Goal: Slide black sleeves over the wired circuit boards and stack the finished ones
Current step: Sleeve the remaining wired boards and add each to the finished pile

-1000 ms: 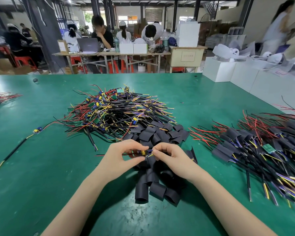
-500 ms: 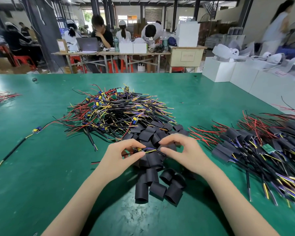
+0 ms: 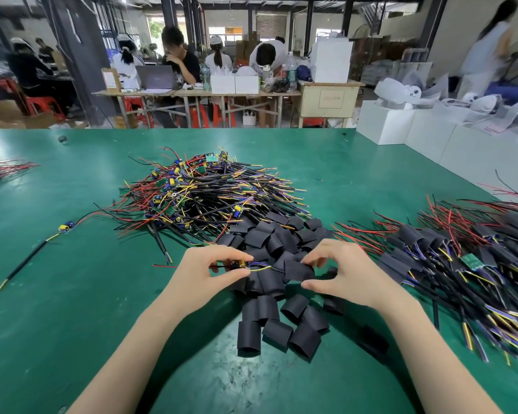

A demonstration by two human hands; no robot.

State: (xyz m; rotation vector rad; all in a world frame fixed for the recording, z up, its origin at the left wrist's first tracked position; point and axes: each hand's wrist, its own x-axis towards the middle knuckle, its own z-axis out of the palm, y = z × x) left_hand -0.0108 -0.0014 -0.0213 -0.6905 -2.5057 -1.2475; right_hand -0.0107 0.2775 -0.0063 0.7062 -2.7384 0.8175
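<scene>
A small yellow-and-blue circuit board with thin coloured wires (image 3: 243,265) is held above a loose heap of short black tubular sleeves (image 3: 277,297) on the green mat; unsleeved wired boards (image 3: 204,198) are piled behind, sleeved ones (image 3: 461,264) stacked at right

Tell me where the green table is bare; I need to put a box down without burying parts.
Bare table lies left of the left hand, bordered by the lone wired board; also beyond the unsleeved pile. Crowded: loose sleeves between the hands, finished stack right of the right hand.
</scene>
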